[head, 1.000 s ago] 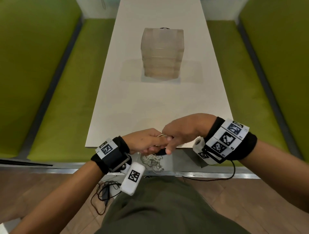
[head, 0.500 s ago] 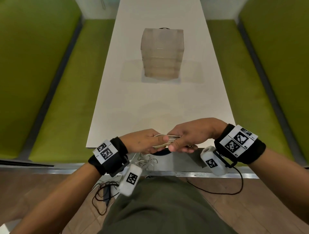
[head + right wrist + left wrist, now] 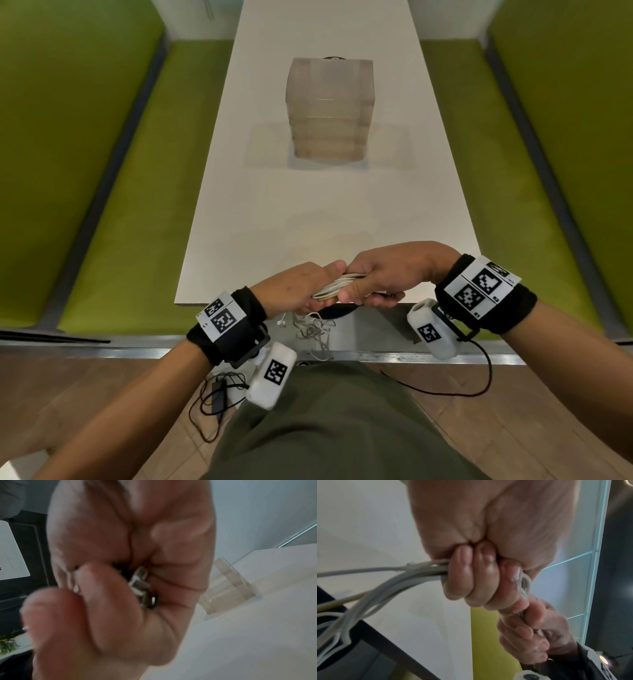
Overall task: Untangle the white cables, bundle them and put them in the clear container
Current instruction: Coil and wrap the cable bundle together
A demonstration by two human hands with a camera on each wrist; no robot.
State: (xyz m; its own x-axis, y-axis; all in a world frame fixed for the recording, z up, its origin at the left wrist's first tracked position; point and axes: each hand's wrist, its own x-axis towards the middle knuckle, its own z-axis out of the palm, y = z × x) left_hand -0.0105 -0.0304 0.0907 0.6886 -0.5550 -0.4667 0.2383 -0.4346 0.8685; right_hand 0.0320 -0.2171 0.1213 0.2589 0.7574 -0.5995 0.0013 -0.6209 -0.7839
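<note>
A bundle of white cables runs between both hands at the near edge of the white table. My left hand grips one end, fingers curled round the strands. My right hand grips the other end, with cable plugs showing in its palm. Loose cable ends hang in a tangle below the hands, off the table edge. The clear container stands far up the table's middle, also seen in the right wrist view as a clear container.
Green bench seats flank the table on both sides. A black cable and a small device lie on the wooden floor by my left side. A metal strip runs along the floor under the table edge.
My right hand has shifted to the right and rolled its wrist outward, drawing the cable strands out straighter between the two hands. The left hand has barely moved.
</note>
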